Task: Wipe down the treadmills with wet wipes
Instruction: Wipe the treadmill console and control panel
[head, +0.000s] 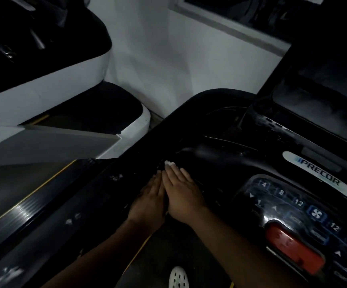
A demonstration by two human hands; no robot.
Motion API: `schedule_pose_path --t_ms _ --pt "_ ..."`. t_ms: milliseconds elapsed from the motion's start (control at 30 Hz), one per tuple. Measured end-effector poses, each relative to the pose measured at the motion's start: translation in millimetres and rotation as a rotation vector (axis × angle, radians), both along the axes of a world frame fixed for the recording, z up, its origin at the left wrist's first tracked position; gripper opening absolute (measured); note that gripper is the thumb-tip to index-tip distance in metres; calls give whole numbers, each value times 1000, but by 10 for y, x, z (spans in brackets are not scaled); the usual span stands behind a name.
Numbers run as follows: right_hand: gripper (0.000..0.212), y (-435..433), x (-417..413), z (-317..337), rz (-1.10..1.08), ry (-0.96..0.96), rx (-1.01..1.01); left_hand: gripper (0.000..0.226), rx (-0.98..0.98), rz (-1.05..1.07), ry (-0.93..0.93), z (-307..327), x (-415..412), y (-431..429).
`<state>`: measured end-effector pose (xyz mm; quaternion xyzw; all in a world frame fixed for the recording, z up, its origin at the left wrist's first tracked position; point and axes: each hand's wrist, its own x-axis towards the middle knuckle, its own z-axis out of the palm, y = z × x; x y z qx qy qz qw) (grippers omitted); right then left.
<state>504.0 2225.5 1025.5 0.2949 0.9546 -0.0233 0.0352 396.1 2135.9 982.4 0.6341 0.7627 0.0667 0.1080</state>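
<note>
A black Precor treadmill console [220, 146] fills the right half of the dim view. My left hand [147, 202] and my right hand [182, 194] lie flat side by side on its left wing, fingers straight and pointing away from me. A white wet wipe [169, 163] peeks out from under the fingertips of my right hand, pressed against the black plastic. Most of the wipe is hidden beneath the fingers.
A keypad [293, 206] with numbered buttons and a red stop button [293, 248] sit to the right of my hands. A dark screen [324, 104] rises behind. A white and black neighbouring treadmill [44, 80] stands at left, with a pale wall [168, 59] beyond. My white shoe [177, 277] shows below.
</note>
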Motion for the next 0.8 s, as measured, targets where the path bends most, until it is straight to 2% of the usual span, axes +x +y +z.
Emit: schedule_pose_path --t_ms 200,367,533,600,700,800 --pt "100 -270 809 -2 -193 -47 29 95 45 -14 -1 76 53 7" --pt "89 -119 252 -36 -90 -46 84 95 67 0 -76 1 141 -15" --pt "99 -171 670 33 -49 -129 50 85 39 -3 -33 40 77 -5" --pt "96 -130 506 46 -20 -61 78 86 53 -10 -49 70 90 6" --pt "90 -121 344 31 6 -67 50 91 15 -13 -74 59 56 -8" --pt "95 -139 664 84 -23 -169 78 88 17 -36 -34 124 56 -13"
